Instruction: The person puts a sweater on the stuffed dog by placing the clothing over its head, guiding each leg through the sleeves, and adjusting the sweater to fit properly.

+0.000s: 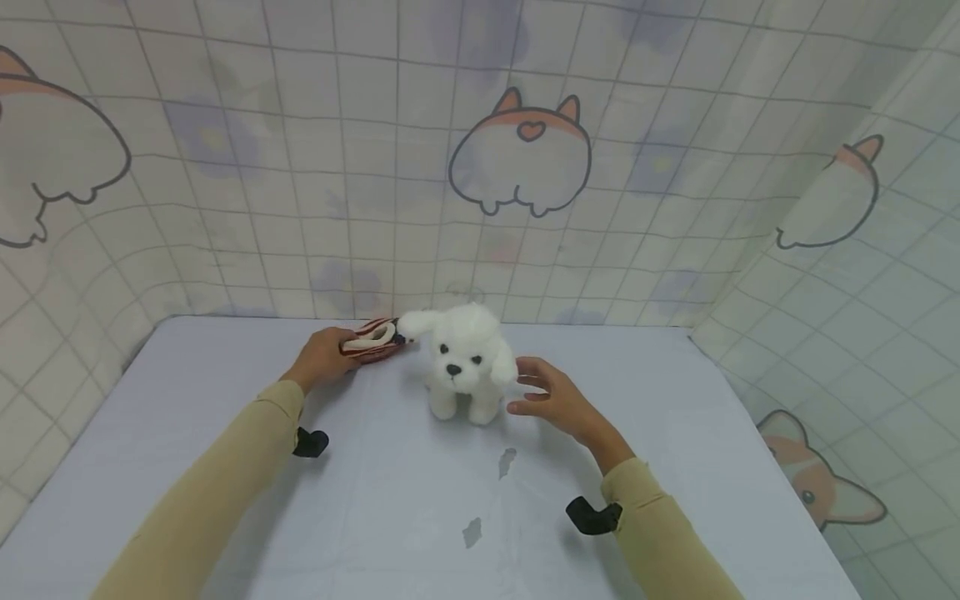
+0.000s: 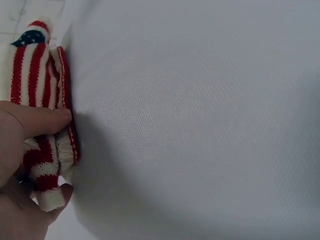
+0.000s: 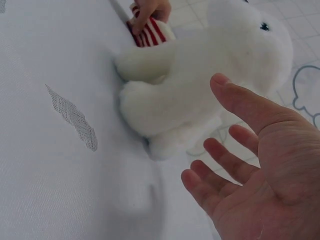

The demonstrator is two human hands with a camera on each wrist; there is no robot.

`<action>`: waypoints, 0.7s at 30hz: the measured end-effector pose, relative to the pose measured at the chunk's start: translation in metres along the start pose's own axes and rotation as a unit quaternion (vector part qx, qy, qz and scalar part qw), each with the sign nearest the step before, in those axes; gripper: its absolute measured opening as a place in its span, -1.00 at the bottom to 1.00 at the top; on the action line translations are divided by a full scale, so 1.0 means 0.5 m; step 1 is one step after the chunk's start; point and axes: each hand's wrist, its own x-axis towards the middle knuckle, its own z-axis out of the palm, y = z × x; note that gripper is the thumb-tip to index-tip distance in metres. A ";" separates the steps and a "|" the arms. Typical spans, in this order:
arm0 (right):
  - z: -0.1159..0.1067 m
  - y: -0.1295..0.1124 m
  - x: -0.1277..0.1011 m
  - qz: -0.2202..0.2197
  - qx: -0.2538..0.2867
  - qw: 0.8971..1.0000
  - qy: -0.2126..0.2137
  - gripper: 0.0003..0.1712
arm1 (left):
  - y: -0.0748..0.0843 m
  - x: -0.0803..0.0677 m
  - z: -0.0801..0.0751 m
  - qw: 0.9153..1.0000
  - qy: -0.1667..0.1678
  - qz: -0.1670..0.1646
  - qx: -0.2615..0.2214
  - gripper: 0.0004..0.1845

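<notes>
Two hands work on the pale lilac tablecloth (image 1: 225,375). The left hand (image 1: 321,360) pinches a small red-and-white striped knitted garment (image 1: 372,338), lying on the cloth just beside a white fluffy plush dog (image 1: 465,360). The dog stands upright at centre. The right hand (image 1: 558,402), fingers spread and relaxed, hovers just beside the dog's flank, holding nothing.
</notes>
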 end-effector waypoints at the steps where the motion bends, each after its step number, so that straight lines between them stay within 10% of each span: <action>1: 0.001 0.000 0.000 -0.002 0.000 1.000 -0.001 -0.20 | -0.001 -0.002 0.001 1.000 0.001 0.001 -0.002 -0.54; 21: 0.016 -0.011 -0.011 0.036 -0.017 0.998 -0.057 -0.43 | 0.061 -0.126 0.003 0.996 -0.024 0.086 -0.001 -0.78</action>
